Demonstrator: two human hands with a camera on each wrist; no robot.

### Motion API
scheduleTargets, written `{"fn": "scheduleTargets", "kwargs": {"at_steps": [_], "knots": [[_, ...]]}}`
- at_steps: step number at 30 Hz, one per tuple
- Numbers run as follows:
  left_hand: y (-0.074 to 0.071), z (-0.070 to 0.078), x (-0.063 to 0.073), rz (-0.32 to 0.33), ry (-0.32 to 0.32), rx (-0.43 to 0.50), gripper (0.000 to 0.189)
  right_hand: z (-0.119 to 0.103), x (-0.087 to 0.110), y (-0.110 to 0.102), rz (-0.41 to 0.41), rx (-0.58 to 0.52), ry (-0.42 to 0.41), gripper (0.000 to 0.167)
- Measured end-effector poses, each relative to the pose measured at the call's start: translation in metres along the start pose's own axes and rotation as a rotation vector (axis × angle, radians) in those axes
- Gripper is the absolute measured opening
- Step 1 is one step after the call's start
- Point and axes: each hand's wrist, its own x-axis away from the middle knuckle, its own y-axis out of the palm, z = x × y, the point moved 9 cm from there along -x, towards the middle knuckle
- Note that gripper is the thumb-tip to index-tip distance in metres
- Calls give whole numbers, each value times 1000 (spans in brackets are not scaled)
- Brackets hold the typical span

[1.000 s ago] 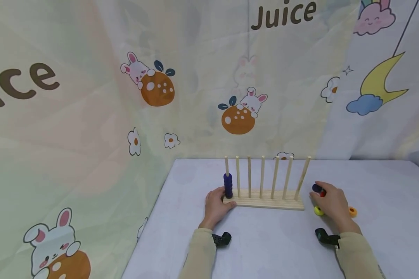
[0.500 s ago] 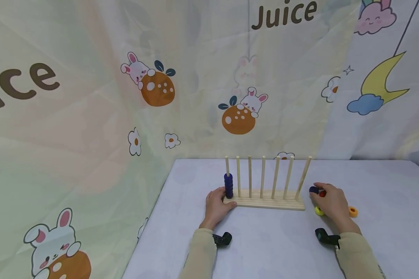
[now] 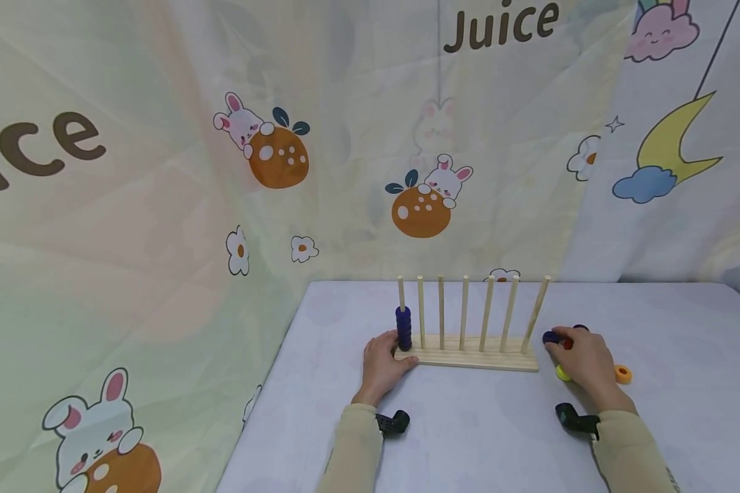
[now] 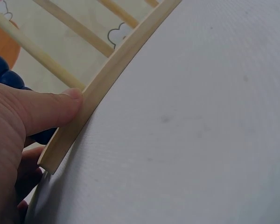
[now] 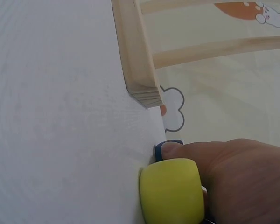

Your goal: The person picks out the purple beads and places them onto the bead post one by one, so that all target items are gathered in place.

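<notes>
A wooden peg rack point(image 3: 469, 352) stands on the table, its upright pegs in a row. Dark blue beads point(image 3: 403, 329) are stacked on its leftmost peg. My left hand point(image 3: 384, 361) grips the left end of the base, the thumb point(image 4: 51, 109) lying over its front and the fingers partly hidden behind. Right of the rack, my right hand point(image 3: 586, 359) pinches a loose dark blue bead point(image 3: 551, 337) at the fingertips, low over the table. A red bead point(image 3: 568, 343) shows just beside those fingers. The right wrist view has the thumb on the blue bead point(image 5: 159, 151).
A yellow bead point(image 3: 562, 373) lies near my right hand and looms large in the right wrist view. An orange bead point(image 3: 623, 374) is to the right of that hand, another dark bead point(image 3: 581, 327) behind it. A printed cloth point(image 3: 345, 171) hangs behind the table.
The blue bead at my right fingertips has shifted slightly left and down, and another dark bead has come into sight behind the hand. My left hand and the rack stay put.
</notes>
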Motion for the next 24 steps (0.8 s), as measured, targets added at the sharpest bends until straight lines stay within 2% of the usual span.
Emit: {"fn": "scheduleTargets", "kwargs": {"at_steps": [10,17,24], "knots": [[0,1,0,0,1,12,58,8,1,-5,-50,-98,90,51],[-1,0,0,3,-3,8,58,-5,2,-21,-9,-99,63,48],[0,0,0,9,1,16,57,-13,3,-29,0,-115,55,50]]}}
